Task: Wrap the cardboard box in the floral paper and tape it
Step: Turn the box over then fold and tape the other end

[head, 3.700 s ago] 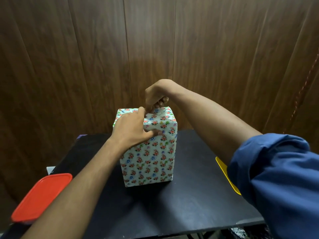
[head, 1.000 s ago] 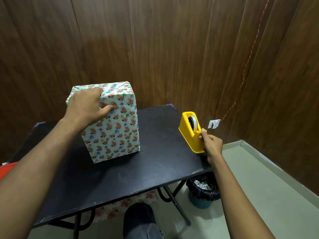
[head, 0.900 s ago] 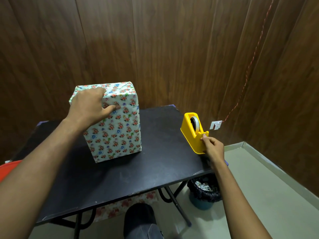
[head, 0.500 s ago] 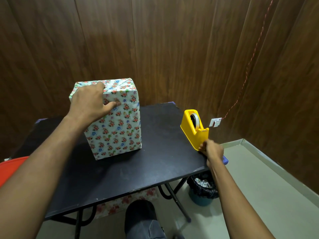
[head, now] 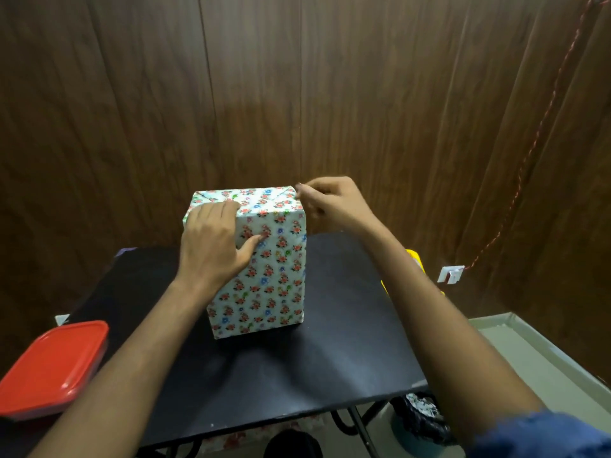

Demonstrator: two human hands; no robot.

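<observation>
The box wrapped in floral paper (head: 271, 269) stands upright in the middle of the black table (head: 330, 358). My left hand (head: 211, 246) grips its upper left front corner, fingers curled over the top folds and thumb on the front face. My right hand (head: 330, 203) hovers at the top right corner with thumb and forefinger pinched together, apparently on a small clear piece of tape that is hard to make out. The yellow tape dispenser (head: 414, 257) is mostly hidden behind my right forearm at the table's right edge.
A red-lidded container (head: 53, 361) lies at the table's front left corner. A bin with a black liner (head: 420, 421) stands on the floor under the right front corner. Wood-panelled walls close in behind and to the right.
My right hand left the tape dispenser and came up to the box's top right corner, fingers pinched. My left hand kept its hold on the box top. The view swung back left.
</observation>
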